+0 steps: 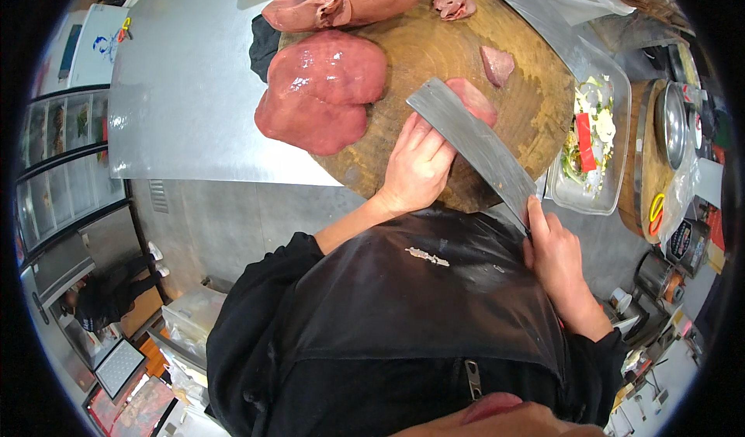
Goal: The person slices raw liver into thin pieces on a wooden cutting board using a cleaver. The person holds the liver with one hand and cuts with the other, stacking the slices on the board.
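Observation:
My right hand (553, 248) grips a cleaver (474, 146) by its handle, which is mostly hidden in the fist. The broad steel blade slants up and left over a round wooden chopping block (419, 58). Bent fingers of my left hand (422, 163) meet the near side of the blade; what lies under them is hidden. A pale pink piece of raw meat (474, 100) shows past the blade's far side. Farther off on the block are a small wedge of meat (497, 65) and a crumpled scrap (454, 3). Large raw livers (323, 90) lie at the block's left.
A steel table (186, 88) extends left, with a dark cloth (265, 47) beside the livers. Right of the block stands a clear plastic tub (617, 175) with vegetable scraps and a red strip. Beyond it, a second wooden block (646, 146) carries a metal bowl (673, 125) and scissors (656, 213).

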`<state>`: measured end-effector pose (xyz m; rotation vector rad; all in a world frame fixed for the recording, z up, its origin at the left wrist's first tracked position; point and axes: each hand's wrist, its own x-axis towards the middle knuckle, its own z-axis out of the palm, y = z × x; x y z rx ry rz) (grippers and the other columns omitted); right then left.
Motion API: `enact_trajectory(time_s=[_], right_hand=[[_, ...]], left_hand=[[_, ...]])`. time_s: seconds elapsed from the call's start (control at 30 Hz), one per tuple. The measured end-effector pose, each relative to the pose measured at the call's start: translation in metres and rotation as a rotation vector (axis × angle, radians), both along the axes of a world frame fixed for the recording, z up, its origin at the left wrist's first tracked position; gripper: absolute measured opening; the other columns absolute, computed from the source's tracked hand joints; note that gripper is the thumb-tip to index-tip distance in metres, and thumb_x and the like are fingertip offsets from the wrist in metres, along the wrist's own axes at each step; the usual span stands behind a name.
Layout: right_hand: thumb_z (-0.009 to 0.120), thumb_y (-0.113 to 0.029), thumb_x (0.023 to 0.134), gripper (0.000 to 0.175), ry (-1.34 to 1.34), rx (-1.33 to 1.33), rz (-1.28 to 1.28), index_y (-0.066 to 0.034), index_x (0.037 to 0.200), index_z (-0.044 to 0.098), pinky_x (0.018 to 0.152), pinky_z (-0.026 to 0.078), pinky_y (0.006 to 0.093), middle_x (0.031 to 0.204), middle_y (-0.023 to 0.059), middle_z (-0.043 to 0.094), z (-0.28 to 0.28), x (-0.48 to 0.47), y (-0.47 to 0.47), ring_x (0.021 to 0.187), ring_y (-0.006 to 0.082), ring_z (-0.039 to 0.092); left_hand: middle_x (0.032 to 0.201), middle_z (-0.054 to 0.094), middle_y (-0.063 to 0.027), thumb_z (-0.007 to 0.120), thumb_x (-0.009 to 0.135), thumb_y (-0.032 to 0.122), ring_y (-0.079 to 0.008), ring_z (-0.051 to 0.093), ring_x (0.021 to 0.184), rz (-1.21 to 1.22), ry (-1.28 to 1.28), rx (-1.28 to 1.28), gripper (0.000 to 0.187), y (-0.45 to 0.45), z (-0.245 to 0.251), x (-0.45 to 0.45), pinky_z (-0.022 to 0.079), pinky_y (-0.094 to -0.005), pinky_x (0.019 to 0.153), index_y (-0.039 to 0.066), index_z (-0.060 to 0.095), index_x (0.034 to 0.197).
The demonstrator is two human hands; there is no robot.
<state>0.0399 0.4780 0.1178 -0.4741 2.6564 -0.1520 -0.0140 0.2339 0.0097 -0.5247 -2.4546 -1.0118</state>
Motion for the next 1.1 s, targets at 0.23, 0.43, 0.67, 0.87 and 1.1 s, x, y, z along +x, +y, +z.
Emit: enact_trajectory(time_s=[0.23, 0.43, 0.67, 0.87, 1.1], right_hand=[[0.065, -0.002, 0.071, 0.067, 0.049, -0.023, 0.037, -0.0037, 0.134, 0.044, 0.063, 0.051, 0.0461, 0.086, 0.0176, 0.058, -0.010, -0.012, 0.002, 0.071, 0.0376, 0.062], [0.064, -0.004, 0.072, 0.064, -0.001, 0.018, 0.020, -0.0039, 0.133, 0.044, 0.061, 0.051, 0.0462, 0.084, 0.0173, 0.058, 0.007, -0.006, 0.008, 0.068, 0.0373, 0.062], [0.065, -0.002, 0.071, 0.066, 0.018, 0.000, 0.041, -0.0049, 0.133, 0.044, 0.063, 0.052, 0.0483, 0.085, 0.0185, 0.059, -0.017, -0.032, 0.003, 0.070, 0.0396, 0.062], [0.063, -0.006, 0.074, 0.062, 0.043, -0.041, 0.045, -0.0053, 0.133, 0.043, 0.059, 0.052, 0.0479, 0.082, 0.0171, 0.059, -0.005, -0.015, 0.013, 0.066, 0.0386, 0.062], [0.063, -0.005, 0.074, 0.063, 0.047, 0.039, 0.066, -0.0024, 0.133, 0.041, 0.061, 0.052, 0.0481, 0.086, 0.0191, 0.060, -0.022, -0.039, 0.002, 0.068, 0.0405, 0.062]], left_hand=[[0.110, 0.061, -0.0132, 0.064, 0.070, 0.005, -0.0341, 0.054, 0.116, -0.004, 0.012, -0.004, 0.031, 0.001, 0.003, -0.002, 0.042, -0.0500, 0.103, 0.000, 0.066, 0.100], [0.111, 0.061, -0.0133, 0.063, 0.071, 0.006, -0.0334, 0.054, 0.116, 0.001, 0.009, -0.027, 0.031, 0.001, 0.004, -0.002, 0.042, -0.0497, 0.103, 0.000, 0.066, 0.101], [0.112, 0.062, -0.0142, 0.068, 0.071, 0.004, -0.0347, 0.056, 0.115, 0.015, 0.019, -0.035, 0.032, 0.001, 0.006, -0.004, 0.045, -0.0480, 0.100, 0.000, 0.066, 0.102], [0.116, 0.061, -0.0131, 0.066, 0.073, 0.005, -0.0336, 0.054, 0.118, 0.009, -0.018, -0.014, 0.034, 0.002, 0.006, -0.003, 0.044, -0.0485, 0.102, 0.001, 0.066, 0.107], [0.119, 0.061, -0.0120, 0.065, 0.078, 0.008, -0.0322, 0.053, 0.121, 0.003, -0.023, -0.021, 0.032, 0.001, 0.002, -0.003, 0.041, -0.0491, 0.103, 0.002, 0.066, 0.110]])
